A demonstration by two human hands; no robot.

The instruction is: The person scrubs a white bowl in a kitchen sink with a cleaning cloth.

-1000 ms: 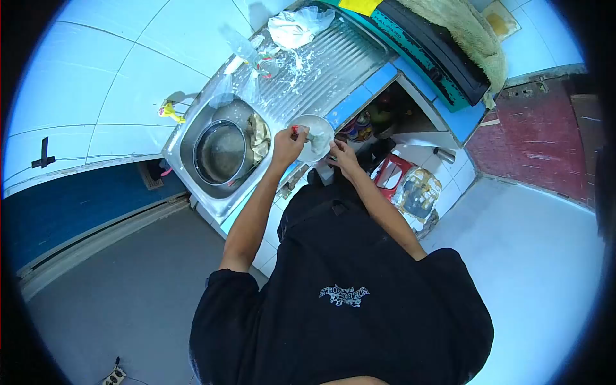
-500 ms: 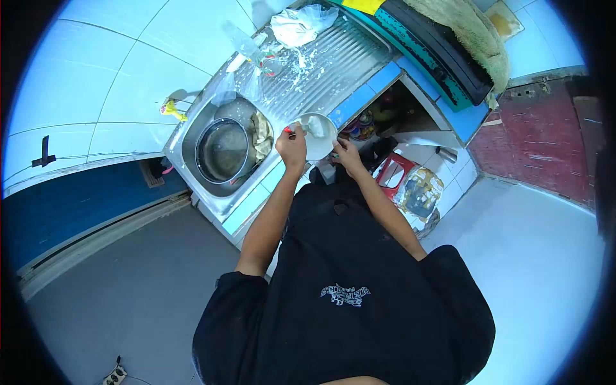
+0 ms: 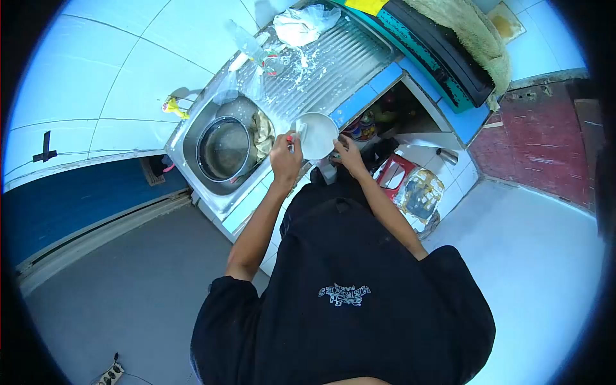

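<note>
Your right hand (image 3: 350, 154) has its grip closed on the rim of the white bowl (image 3: 319, 135), just over the desk (image 3: 378, 77) edge beside the sink (image 3: 181, 142). Your left hand (image 3: 285, 159) pinches a red-handled tool (image 3: 290, 137) at the bowl. The bowl looks round, smooth and hard — likely light, slippery when wet — so hold its rim.

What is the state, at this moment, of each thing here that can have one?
left hand: closed on a red-handled tool at the bowl's rim.
right hand: gripping the bowl's near edge.
bowl: upright, white inside.
pot: upright in the sink, no lid.
drainboard: smeared with white.
plastic bag: crumpled.
cupboard: open.
</note>
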